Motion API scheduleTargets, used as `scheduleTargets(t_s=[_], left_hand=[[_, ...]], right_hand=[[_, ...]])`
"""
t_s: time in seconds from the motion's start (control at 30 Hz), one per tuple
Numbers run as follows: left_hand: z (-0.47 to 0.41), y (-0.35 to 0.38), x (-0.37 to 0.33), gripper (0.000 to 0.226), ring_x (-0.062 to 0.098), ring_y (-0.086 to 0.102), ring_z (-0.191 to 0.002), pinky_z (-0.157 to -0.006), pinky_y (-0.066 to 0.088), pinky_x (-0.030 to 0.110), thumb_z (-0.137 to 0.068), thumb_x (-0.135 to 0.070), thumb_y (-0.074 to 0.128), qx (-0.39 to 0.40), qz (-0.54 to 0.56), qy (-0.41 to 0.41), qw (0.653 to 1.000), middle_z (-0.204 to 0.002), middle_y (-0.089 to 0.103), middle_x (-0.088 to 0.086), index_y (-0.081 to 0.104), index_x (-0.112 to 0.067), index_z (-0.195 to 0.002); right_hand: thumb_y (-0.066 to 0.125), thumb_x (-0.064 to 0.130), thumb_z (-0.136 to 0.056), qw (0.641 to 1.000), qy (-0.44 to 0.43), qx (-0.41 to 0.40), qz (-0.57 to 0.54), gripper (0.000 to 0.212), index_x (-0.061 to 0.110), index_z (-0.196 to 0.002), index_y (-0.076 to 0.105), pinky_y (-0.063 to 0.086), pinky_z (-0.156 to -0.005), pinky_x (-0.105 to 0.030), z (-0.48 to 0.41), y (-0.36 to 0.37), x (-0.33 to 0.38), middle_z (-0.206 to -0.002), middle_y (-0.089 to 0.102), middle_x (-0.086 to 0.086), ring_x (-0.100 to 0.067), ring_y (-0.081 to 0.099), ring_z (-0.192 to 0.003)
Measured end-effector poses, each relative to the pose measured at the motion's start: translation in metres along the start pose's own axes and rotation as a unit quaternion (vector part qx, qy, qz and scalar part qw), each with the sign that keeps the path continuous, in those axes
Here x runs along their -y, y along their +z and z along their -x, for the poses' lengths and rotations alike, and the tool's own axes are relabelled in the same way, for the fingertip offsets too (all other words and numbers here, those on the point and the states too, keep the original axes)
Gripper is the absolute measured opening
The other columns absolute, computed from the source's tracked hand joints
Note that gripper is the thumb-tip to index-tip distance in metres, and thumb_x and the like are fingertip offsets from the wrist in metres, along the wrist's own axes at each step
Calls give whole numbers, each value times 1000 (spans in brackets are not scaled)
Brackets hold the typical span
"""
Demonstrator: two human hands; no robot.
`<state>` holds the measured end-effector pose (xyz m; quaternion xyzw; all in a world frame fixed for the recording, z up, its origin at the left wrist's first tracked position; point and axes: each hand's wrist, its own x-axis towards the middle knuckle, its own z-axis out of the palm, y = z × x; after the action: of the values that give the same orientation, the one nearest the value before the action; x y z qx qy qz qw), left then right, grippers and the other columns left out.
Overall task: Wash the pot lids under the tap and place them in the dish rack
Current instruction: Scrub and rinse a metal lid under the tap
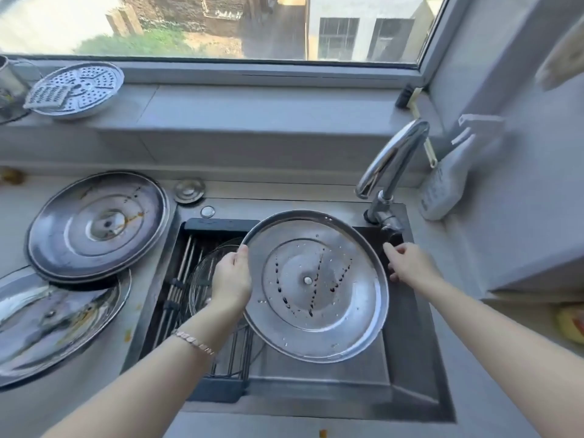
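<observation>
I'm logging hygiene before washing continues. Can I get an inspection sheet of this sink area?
Surface: counter, orange stains.
Job's things: steel lid with dark streaks, over the sink; soiled top lid overlapping soiled bottom lid on the counter; glass lid in the dish rack; tap, no water seen.
Clutter: spray bottle; perforated steamer plate on the sill.
Hands: left hand grips the steel lid's rim; right hand at its far rim, grip unclear.
Cables: nothing seen.
Surroundings: window, daylight.

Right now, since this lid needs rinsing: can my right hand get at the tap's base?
Probably yes: the right hand is open just below the base of the tap, past the rim of the lid, with nothing between them.
</observation>
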<state>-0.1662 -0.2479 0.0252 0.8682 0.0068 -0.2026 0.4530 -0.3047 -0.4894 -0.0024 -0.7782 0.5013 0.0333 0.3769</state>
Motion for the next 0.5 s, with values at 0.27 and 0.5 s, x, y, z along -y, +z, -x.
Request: scheduleTargets(t_s=[0.27, 0.5], left_hand=[[10, 32, -12, 41, 12, 38, -60, -55, 29, 29, -100, -35, 30, -22, 1, -25, 999, -67, 43, 1, 48, -3, -81], [-3, 43, -18, 41, 14, 36, -59, -54, 28, 27, -100, -34, 33, -40, 22, -27, 999, -66, 42, 4, 45, -4, -74]], right_hand=[[45, 59, -85, 979, 148, 78, -115, 44, 18, -101, 47, 40, -48, -22, -42, -7, 28, -79, 61, -15, -21, 51, -55], [36, 32, -95, 987, 131, 80, -38, 45, 4, -127, 51, 46, -82, -32, -76, 8, 30, -119, 57, -18, -30, 56, -99]])
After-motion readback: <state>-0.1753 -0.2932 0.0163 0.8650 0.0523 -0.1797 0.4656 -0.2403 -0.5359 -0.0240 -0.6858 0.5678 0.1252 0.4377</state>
